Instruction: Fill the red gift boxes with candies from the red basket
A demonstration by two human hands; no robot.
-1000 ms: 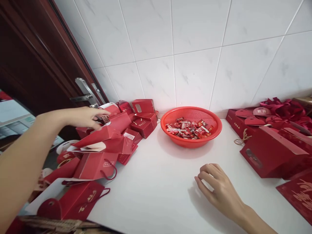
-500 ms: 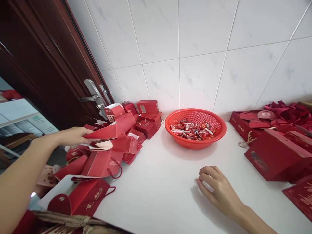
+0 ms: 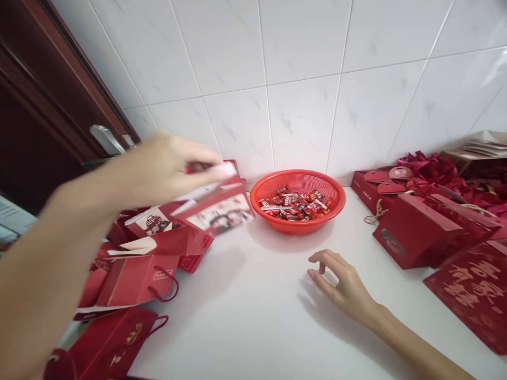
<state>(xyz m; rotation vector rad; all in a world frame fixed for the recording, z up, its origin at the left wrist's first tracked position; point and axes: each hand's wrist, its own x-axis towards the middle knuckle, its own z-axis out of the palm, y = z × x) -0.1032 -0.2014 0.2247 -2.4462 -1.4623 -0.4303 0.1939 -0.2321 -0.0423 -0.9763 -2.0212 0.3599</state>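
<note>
My left hand [image 3: 178, 166] grips the top of a red box with a picture panel [image 3: 222, 214], held up over the table, left of the basket; both are slightly blurred. Above the white surface, in front of the basket, my right hand [image 3: 338, 282] has its fingers curved and apart, with nothing between them. A round red plastic basket [image 3: 297, 227] near the wall holds many small red-wrapped sweets [image 3: 293, 203].
Red boxes with cord handles [image 3: 138, 279] crowd the left side. More red boxes [image 3: 420, 232] and a box with gold writing [image 3: 475, 295] stand at the right, with dark pink ribbon [image 3: 431, 169] behind. A tiled wall [image 3: 304, 121] closes the back.
My left hand has lifted a red box from the left pile and moved it right, towards the basket. The view has turned right. My right hand's fingers have spread a little.
</note>
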